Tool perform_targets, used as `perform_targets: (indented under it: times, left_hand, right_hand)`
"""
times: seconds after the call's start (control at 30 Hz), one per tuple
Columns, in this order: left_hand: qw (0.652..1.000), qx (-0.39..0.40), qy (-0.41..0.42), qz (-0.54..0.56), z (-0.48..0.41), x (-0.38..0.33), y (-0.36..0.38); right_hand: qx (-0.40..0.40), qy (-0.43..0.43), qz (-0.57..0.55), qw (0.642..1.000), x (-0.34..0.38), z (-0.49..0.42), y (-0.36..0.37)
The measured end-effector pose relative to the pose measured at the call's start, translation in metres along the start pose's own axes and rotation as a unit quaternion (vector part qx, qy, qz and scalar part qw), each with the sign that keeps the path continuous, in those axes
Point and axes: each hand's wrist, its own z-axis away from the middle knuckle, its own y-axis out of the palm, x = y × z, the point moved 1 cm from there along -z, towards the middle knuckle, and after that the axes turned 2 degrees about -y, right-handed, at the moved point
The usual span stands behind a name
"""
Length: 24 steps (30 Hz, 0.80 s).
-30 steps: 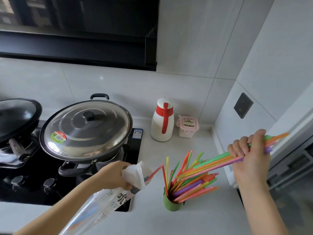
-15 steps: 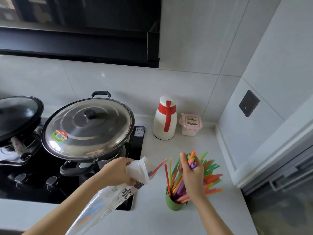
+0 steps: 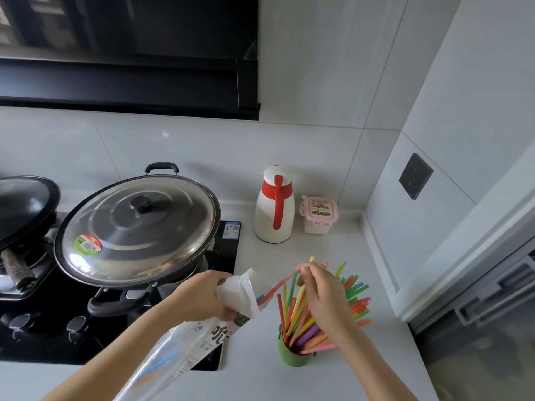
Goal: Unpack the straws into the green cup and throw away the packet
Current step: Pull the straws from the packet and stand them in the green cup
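Note:
The green cup [image 3: 291,357] stands on the counter, stuffed with coloured straws [image 3: 357,299] that fan out to the right. My right hand [image 3: 324,299] hovers just over them with its fingers loosely curled and apart. Its fingertips are beside the top of a green straw [image 3: 293,286], with nothing gripped. My left hand [image 3: 202,296] clutches the clear printed straw packet [image 3: 185,348] near its open mouth. A pink straw [image 3: 276,287] pokes out of the mouth toward the cup. A few more straws show through the plastic lower down.
A lidded wok [image 3: 136,230] and a second pan [image 3: 23,206] sit on the black hob [image 3: 43,337] at the left. A white and red jug [image 3: 274,206] and a pink-lidded box [image 3: 318,215] stand at the back wall. The counter edge [image 3: 417,342] runs at the right.
My right hand carried a bundle of straws from the right, dropped it into the green cup and let go. It now sits over the straw tops, nearer the packet. My left hand kept hold of the packet.

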Motion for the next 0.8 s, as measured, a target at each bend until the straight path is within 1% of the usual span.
perform_targets:
  times: [0.07, 0.13, 0.2, 0.27, 0.33, 0.37, 0.4, 0.43, 0.47, 0.5, 0.53, 0.57, 0.6, 0.7, 0.77, 0.8]
  left_hand:
    - [1.0, -0.002, 0.008, -0.004, -0.001, -0.004, -0.003]
    - [1.0, -0.002, 0.015, -0.006, -0.001, -0.007, -0.005]
    - [1.0, -0.005, 0.02, 0.0, -0.001, -0.01, -0.009]
    - [1.0, -0.006, 0.028, -0.003, -0.001, -0.014, -0.013]
    - [0.999, -0.008, 0.035, -0.011, -0.001, -0.017, -0.016]
    - [0.999, -0.008, 0.04, -0.016, -0.001, -0.019, -0.018]
    - [0.999, -0.009, 0.043, -0.022, 0.0, -0.022, -0.02]
    - [0.998, -0.013, 0.048, -0.027, 0.0, -0.025, -0.023]
    - [0.998, -0.021, 0.051, -0.033, 0.002, -0.029, -0.026]
    - [0.997, -0.034, 0.058, -0.039, 0.005, -0.034, -0.03]
    - [0.995, -0.049, 0.068, -0.049, 0.009, -0.04, -0.033]
    - [0.993, -0.062, 0.078, -0.066, 0.013, -0.047, -0.038]
    - [0.99, -0.075, 0.085, -0.085, 0.018, -0.055, -0.044]
    - [0.983, -0.088, 0.098, -0.131, 0.028, -0.082, -0.058]
    - [0.971, -0.108, 0.118, -0.179, 0.035, -0.115, -0.07]
    - [0.965, -0.106, 0.123, -0.206, 0.037, -0.125, -0.073]
  right_hand:
    - [0.019, -0.034, 0.059, 0.997, -0.006, -0.002, 0.001]
    - [0.037, -0.039, 0.114, 0.992, -0.008, -0.003, -0.002]
    - [0.04, -0.068, 0.192, 0.978, -0.007, -0.005, -0.006]
    - [0.07, -0.075, 0.261, 0.96, -0.003, -0.006, -0.011]
    - [0.054, -0.096, 0.304, 0.946, -0.002, -0.007, -0.015]
    - [0.037, -0.095, 0.281, 0.954, 0.002, -0.006, -0.018]
    - [0.002, -0.081, 0.224, 0.971, 0.007, -0.006, -0.021]
    - [-0.057, -0.054, 0.14, 0.987, 0.012, -0.006, -0.027]
    - [-0.101, -0.013, 0.027, 0.994, 0.017, -0.005, -0.033]
    - [-0.113, 0.031, -0.093, 0.989, 0.023, -0.004, -0.04]
    - [-0.098, 0.075, -0.209, 0.97, 0.032, -0.003, -0.046]
    - [-0.083, 0.106, -0.304, 0.943, 0.039, -0.002, -0.05]
    - [-0.069, 0.124, -0.367, 0.919, 0.043, -0.004, -0.052]
    - [-0.039, 0.144, -0.459, 0.876, 0.058, -0.013, -0.05]
    - [-0.058, 0.143, -0.51, 0.846, 0.069, -0.02, -0.068]
    - [-0.064, 0.146, -0.528, 0.834, 0.073, -0.022, -0.071]
